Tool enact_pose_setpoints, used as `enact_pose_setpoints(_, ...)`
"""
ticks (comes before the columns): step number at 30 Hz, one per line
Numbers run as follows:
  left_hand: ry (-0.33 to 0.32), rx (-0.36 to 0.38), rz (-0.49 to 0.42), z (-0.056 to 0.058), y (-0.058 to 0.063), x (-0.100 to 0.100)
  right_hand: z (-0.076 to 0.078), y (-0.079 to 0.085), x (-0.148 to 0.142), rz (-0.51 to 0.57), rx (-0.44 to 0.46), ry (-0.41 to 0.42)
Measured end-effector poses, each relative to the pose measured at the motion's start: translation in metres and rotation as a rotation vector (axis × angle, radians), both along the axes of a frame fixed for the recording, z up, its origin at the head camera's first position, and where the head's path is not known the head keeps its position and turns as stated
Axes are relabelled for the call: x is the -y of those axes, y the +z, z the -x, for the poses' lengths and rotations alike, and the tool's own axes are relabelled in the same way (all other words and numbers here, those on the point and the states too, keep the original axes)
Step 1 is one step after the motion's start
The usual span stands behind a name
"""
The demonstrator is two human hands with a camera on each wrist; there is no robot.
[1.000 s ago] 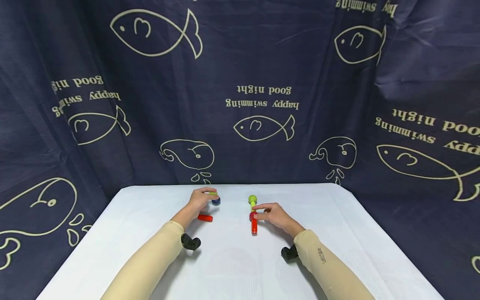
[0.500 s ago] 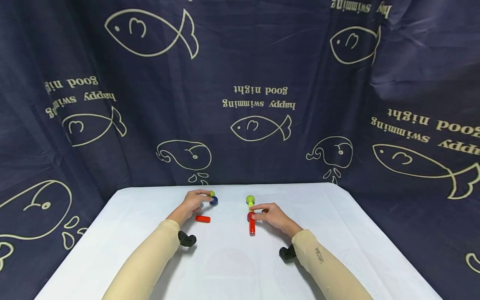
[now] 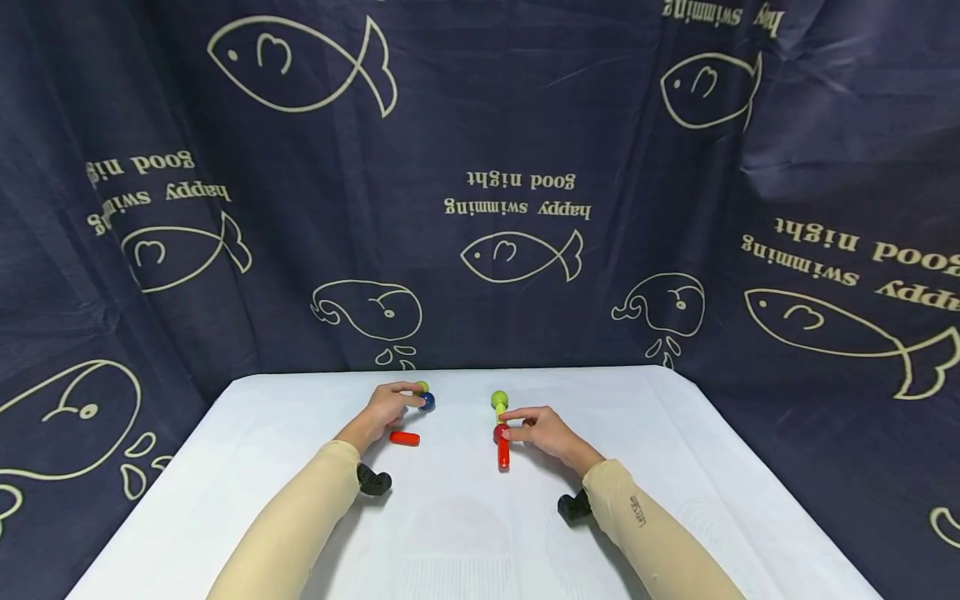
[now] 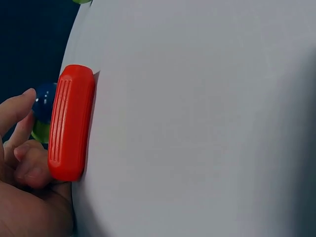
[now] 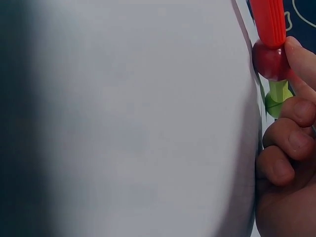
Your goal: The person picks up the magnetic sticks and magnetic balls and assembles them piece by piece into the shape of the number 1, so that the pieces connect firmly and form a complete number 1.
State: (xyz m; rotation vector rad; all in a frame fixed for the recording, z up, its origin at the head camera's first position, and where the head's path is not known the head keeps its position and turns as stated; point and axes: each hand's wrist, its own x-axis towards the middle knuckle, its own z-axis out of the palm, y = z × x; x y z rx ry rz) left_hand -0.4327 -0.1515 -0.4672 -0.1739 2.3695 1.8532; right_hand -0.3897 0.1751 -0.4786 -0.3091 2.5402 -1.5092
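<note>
My left hand [image 3: 388, 403] is at the back left of the table, thumb and index finger pinching a glossy blue ball [image 3: 427, 402]. Behind that ball is a yellow-green piece [image 3: 422, 387], partly hidden by the fingers. A loose red rod [image 4: 72, 123] with ridged sides lies nearer, beside the left hand. My right hand [image 3: 549, 430] pinches a dark red ball [image 5: 271, 60] between thumb and index finger; the other fingers are curled under. From this ball a red rod [image 3: 503, 454] points toward me, and a yellow-green rod [image 5: 278, 91] leads away to a yellow-green ball [image 3: 499, 400].
A white cloth covers the table [image 3: 465, 533]. Behind it hangs a dark blue curtain [image 3: 510, 100] printed with fish and lettering. Black wrist cameras [image 3: 373, 480] sit under both beige sleeves [image 3: 300, 517].
The left fingers have shifted slightly, showing more of the blue ball and the loose red rod. The right hand stays on the red ball. The whole head view has drifted a little.
</note>
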Motion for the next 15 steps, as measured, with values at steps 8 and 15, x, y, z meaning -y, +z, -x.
enact_pose_setpoints(8,0.001,-0.017,0.039,0.0029,-0.0048,-0.0019,-0.0018,0.0019,0.0007,-0.018,-0.005,-0.013)
enact_pose_setpoints(15,0.01,-0.018,0.039,0.0038,-0.0072,-0.0032,-0.003,0.0026,0.0003,-0.008,-0.01,-0.014)
